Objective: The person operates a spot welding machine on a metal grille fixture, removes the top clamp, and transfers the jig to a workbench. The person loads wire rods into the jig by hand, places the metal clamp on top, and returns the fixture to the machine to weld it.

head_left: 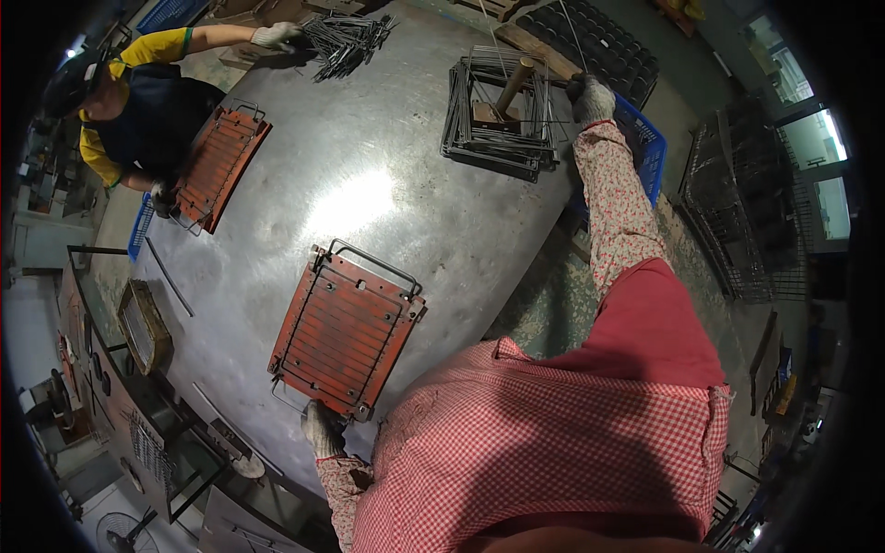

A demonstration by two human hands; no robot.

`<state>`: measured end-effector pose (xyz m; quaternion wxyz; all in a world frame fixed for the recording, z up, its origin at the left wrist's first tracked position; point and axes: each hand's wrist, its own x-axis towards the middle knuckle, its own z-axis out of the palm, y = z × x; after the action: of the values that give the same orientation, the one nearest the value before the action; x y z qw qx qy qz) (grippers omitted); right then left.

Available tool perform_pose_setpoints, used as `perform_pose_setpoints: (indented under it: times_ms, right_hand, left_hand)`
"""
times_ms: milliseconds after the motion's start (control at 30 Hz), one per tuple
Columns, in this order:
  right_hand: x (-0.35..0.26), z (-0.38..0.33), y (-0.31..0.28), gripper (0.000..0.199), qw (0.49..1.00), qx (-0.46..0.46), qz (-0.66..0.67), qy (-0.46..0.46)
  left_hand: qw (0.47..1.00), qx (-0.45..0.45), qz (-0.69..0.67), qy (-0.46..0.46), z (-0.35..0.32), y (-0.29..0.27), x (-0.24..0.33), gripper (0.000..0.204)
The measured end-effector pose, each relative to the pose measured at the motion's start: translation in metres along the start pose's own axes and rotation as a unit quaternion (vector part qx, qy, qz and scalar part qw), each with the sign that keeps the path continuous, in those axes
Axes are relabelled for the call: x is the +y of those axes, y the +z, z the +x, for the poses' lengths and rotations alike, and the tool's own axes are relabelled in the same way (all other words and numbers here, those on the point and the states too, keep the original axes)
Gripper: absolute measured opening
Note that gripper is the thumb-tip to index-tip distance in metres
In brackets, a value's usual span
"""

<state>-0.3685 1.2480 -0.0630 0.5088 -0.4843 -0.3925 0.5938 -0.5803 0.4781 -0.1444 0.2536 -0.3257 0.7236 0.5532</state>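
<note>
A red slatted metal jig [346, 336] lies tilted on the steel table in front of me, with a bent dark wire frame [378, 263] set along its edges. My gloved left hand [323, 429] is closed at the jig's near-left corner; its fingertips are partly hidden. Far to the right, my gloved right hand [590, 99] is closed beside a stack of rectangular wire frames [461, 120] around a brown post [516, 85]. A thin metal wire [572, 35] runs from that hand up past the top of the view.
The steel table [249, 295] spans the middle. Across it, a co-worker [152, 101] holds another red jig [221, 170] and reaches to a pile of wire rods [346, 44]. A blue crate [653, 152] is beyond my right arm; a shallow tray [145, 327] sits at the left.
</note>
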Motion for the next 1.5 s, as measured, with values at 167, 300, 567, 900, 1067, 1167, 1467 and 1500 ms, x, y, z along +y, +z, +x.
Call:
perform_pose_setpoints:
  times_ms: [167,300,567,900,1067,1167,1467,1500]
  right_hand:
    - [-0.024,-0.098,0.032,0.016,0.994,-0.032,0.095,-0.05]
    - [-0.028,-0.182,0.082,0.018,0.981,-0.181,-0.051,-0.036]
    - [-0.005,-0.326,0.168,0.031,0.734,-0.433,-0.468,-0.233]
    - [0.016,-0.384,0.253,0.036,0.488,-0.457,-0.622,-0.407]
    - [0.031,-0.381,0.265,0.034,0.45,-0.435,-0.655,-0.422]
    - [0.028,-0.389,0.268,0.034,0.446,-0.43,-0.663,-0.421]
    - [0.005,-0.423,0.262,0.019,0.46,-0.44,-0.582,-0.507]
    - [0.006,-0.422,0.263,0.019,0.46,-0.44,-0.582,-0.507]
  left_hand:
    - [1.0,-0.018,-0.022,0.003,0.012,-0.003,-0.007,0.013]
    - [0.97,-0.118,-0.006,0.21,0.113,-0.056,-0.094,0.011]
    - [0.998,-0.057,-0.009,0.032,0.027,-0.017,-0.013,0.014]
    - [0.994,-0.095,-0.056,0.026,0.007,-0.017,-0.005,0.015]
    - [0.994,-0.093,-0.056,0.025,0.003,-0.015,-0.002,0.015]
    - [0.993,-0.096,-0.061,0.026,0.003,-0.016,-0.003,0.016]
    - [0.993,-0.098,-0.067,0.019,0.007,-0.015,-0.005,0.017]
    - [0.993,-0.096,-0.068,0.022,0.007,-0.015,-0.005,0.017]
